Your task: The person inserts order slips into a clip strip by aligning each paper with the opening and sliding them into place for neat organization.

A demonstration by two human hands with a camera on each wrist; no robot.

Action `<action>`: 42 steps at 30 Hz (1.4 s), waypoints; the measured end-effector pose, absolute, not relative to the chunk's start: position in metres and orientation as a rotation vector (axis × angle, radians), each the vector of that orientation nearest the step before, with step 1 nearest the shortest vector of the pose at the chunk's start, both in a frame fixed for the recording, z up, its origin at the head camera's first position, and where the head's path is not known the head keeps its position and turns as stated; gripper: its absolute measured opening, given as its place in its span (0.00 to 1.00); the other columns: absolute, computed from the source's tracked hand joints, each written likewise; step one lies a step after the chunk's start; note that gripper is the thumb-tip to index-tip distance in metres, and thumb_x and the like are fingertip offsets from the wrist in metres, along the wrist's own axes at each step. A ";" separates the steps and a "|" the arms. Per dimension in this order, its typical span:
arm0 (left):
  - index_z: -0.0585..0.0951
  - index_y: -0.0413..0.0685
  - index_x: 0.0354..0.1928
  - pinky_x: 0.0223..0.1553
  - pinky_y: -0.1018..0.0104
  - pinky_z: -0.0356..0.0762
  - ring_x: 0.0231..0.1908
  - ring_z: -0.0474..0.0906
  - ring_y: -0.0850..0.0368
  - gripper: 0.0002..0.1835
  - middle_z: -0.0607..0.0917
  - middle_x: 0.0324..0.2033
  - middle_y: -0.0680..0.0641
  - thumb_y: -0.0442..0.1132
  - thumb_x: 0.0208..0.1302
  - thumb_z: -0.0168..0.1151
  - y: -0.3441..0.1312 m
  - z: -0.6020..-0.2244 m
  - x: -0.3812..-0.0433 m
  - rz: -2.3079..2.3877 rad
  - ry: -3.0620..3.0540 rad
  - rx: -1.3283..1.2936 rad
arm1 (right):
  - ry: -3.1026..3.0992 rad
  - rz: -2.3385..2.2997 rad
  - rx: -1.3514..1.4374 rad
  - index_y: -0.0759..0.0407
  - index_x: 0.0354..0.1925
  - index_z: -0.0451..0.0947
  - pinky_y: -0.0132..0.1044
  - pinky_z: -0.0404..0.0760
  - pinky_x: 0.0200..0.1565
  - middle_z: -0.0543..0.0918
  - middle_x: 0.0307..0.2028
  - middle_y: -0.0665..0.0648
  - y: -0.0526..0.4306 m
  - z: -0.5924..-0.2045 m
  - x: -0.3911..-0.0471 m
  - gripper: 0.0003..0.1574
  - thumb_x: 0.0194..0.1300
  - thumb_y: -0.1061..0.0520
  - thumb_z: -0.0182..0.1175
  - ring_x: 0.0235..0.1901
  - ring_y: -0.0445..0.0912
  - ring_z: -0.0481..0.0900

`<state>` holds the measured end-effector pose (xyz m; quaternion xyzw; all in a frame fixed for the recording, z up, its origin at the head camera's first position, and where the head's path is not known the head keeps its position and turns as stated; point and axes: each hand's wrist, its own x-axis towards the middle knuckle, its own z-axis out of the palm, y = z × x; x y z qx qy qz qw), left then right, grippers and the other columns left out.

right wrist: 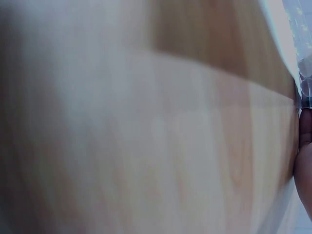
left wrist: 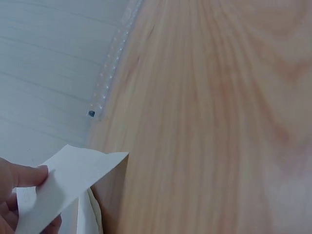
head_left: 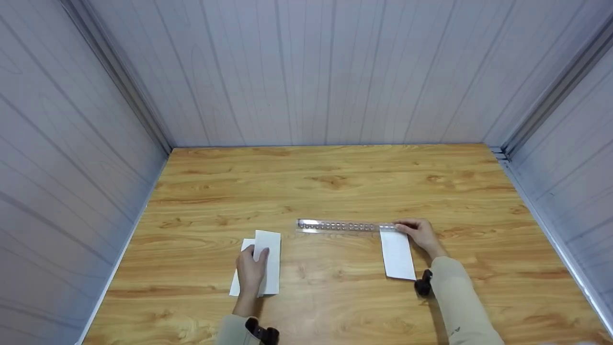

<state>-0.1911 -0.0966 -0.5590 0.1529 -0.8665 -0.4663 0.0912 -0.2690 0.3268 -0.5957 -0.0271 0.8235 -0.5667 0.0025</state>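
Observation:
On the left of the table, my left hand [head_left: 251,270] pinches a white paper piece [head_left: 272,268] with the thumb across its face. Another white paper [head_left: 234,289] shows behind that hand. In the left wrist view the pinched paper [left wrist: 73,175] is tilted up off the wood. To the right, a clear plastic ruler [head_left: 340,226] lies crosswise, and my right hand [head_left: 421,235] grips its right end. A white paper rectangle [head_left: 398,256] extends toward me from beneath that end. Only part of the ruler [right wrist: 305,58] and of the right hand [right wrist: 305,161] appear in the right wrist view.
The wooden tabletop [head_left: 325,187] spreads behind and between the hands. Pale panelled walls [head_left: 306,72] stand at its back and both sides. A black wrist device [head_left: 423,283] sits by the right sleeve, another [head_left: 261,331] by the left.

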 end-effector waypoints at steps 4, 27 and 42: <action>0.78 0.30 0.35 0.41 0.53 0.71 0.38 0.77 0.44 0.10 0.81 0.34 0.35 0.33 0.56 0.59 -0.091 -0.557 -0.192 -1.435 -2.555 0.439 | 2.592 -1.790 -0.098 0.73 0.39 0.78 0.24 0.73 0.36 0.80 0.38 0.66 0.326 -0.596 -0.269 0.15 0.54 0.62 0.61 0.35 0.36 0.76; 0.80 0.31 0.34 0.30 0.67 0.72 0.25 0.76 0.57 0.12 0.82 0.23 0.45 0.36 0.56 0.60 -0.054 -0.568 -0.206 -1.749 -2.504 0.460 | 2.647 -1.735 -0.082 0.71 0.38 0.79 0.24 0.72 0.37 0.81 0.37 0.64 0.328 -0.596 -0.269 0.16 0.53 0.59 0.62 0.34 0.34 0.76; 0.81 0.36 0.25 0.22 0.68 0.67 0.17 0.71 0.59 0.11 0.76 0.13 0.50 0.39 0.55 0.61 -0.037 -0.577 -0.211 -1.735 -2.551 0.504 | 2.648 -1.731 -0.108 0.70 0.38 0.79 0.24 0.73 0.36 0.82 0.36 0.63 0.327 -0.598 -0.270 0.15 0.53 0.60 0.62 0.33 0.34 0.77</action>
